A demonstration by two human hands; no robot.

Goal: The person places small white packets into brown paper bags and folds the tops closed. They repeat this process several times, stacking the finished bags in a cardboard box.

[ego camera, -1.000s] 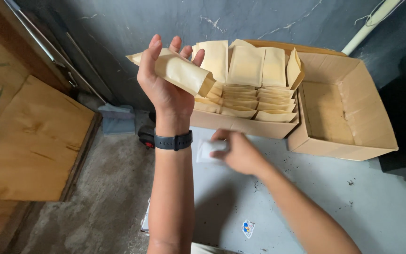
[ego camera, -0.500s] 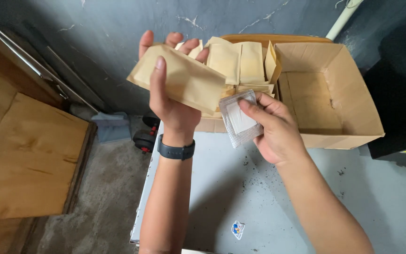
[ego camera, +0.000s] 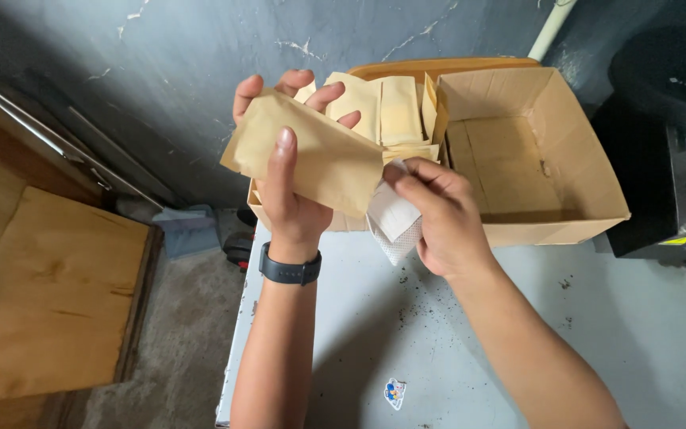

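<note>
My left hand (ego camera: pixel 291 191) holds a tan paper envelope (ego camera: pixel 319 155) flat across its palm, thumb pressed on top, above the near left corner of a cardboard box (ego camera: pixel 589 191). My right hand (ego camera: pixel 442 218) pinches a small white mesh sachet (ego camera: pixel 395 218) at the envelope's open right end, its upper edge touching the opening. A dark watch band sits on my left wrist. Behind the hands, more tan envelopes (ego camera: pixel 391 107) stand in rows in the left part of the box.
The right part of the box is bare cardboard. A black machine (ego camera: pixel 676 159) with a red switch stands to the right on the grey table (ego camera: pixel 406 334). A small sticker (ego camera: pixel 395 392) lies near the table's front. Wooden panels (ego camera: pixel 49 294) lean at the left.
My right hand picked the white sachet off the table and lifted it to the envelope's open end. The envelope in my left hand has turned flatter, its opening toward the right.
</note>
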